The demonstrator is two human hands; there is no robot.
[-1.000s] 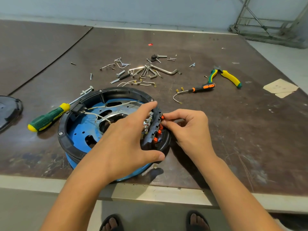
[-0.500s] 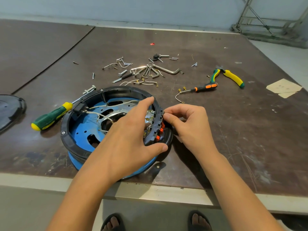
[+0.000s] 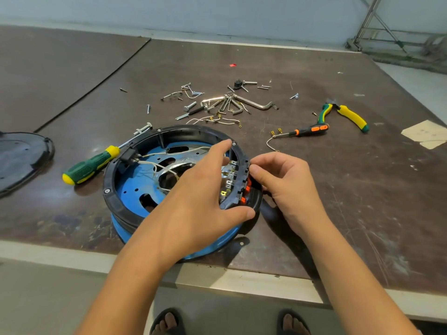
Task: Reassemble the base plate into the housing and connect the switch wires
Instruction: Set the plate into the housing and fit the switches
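Observation:
A round black housing [image 3: 135, 151] with a blue base plate [image 3: 131, 187] inside lies near the table's front edge. White wires [image 3: 154, 165] run across the plate from a black connector at the left rim. A black switch block [image 3: 238, 187] with orange buttons and brass terminals sits in the right rim. My left hand [image 3: 200, 189] spans the block, index finger on the rim above it and thumb below it. My right hand [image 3: 285, 180] pinches the block's outer side with curled fingers.
A green and yellow screwdriver [image 3: 89, 165] lies left of the housing. Loose screws, hex keys [image 3: 244, 102] and wire pieces are scattered behind it. An orange-handled screwdriver [image 3: 307, 130] and yellow-green pliers [image 3: 348, 114] lie at the right. A dark cover [image 3: 21, 153] sits at the far left.
The switch block has sunk from tilted above the rim down into the rim's right side. Both hands followed it and stay around it.

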